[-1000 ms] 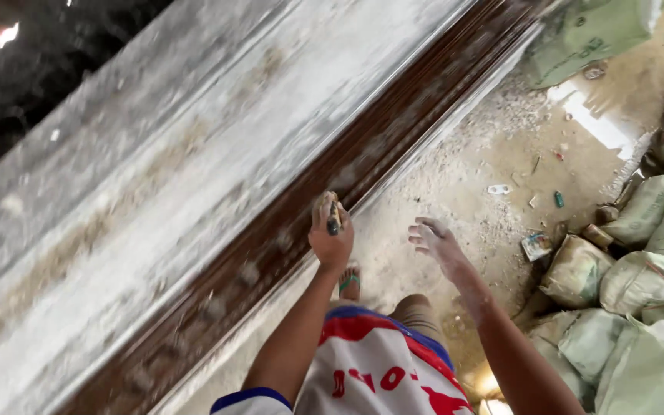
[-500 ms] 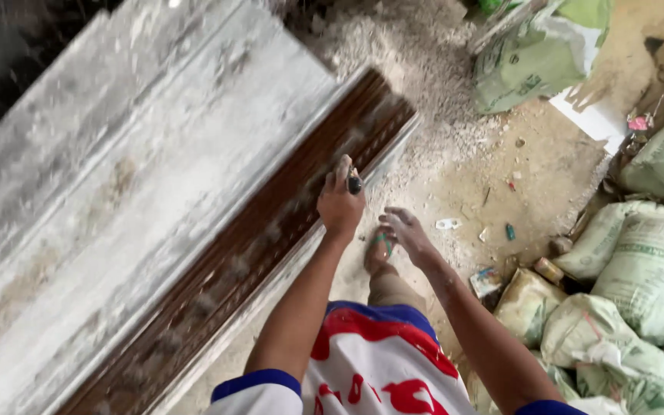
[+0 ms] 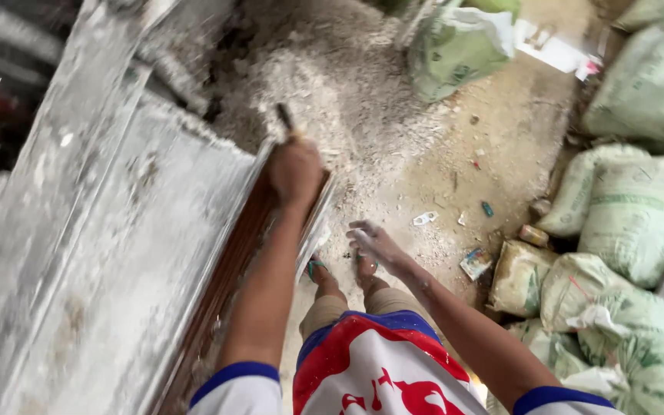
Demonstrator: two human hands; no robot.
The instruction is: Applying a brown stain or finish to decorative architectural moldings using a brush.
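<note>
A person in a red, white and blue jersey stands over a long brown carved moulding strip [image 3: 247,253] that lies along the edge of a pale, dust-caked plaster slab [image 3: 117,253]. The left hand [image 3: 295,170] is closed in a fist around a dark, thin-handled tool [image 3: 284,117], whose tip pokes up past the knuckles over the far end of the strip (the tool's working end is blurred, and its kind cannot be told). The right hand [image 3: 378,244] hangs free beside the strip with its fingers loosely spread, holding nothing, whitened with dust.

Beneath the hands, 2 feet in green-strapped sandals [image 3: 315,269] stand on a sandy floor [image 3: 493,146], just beside a heap of grey-white rubble and powder [image 3: 347,92]. Small scraps of litter [image 3: 476,263] lie scattered on the floor near the right hand. To the right, well apart from the strip, woven pale-green sacks [image 3: 639,207] are stacked together; another green-and-white sack [image 3: 459,46] sits at the top of the frame.
</note>
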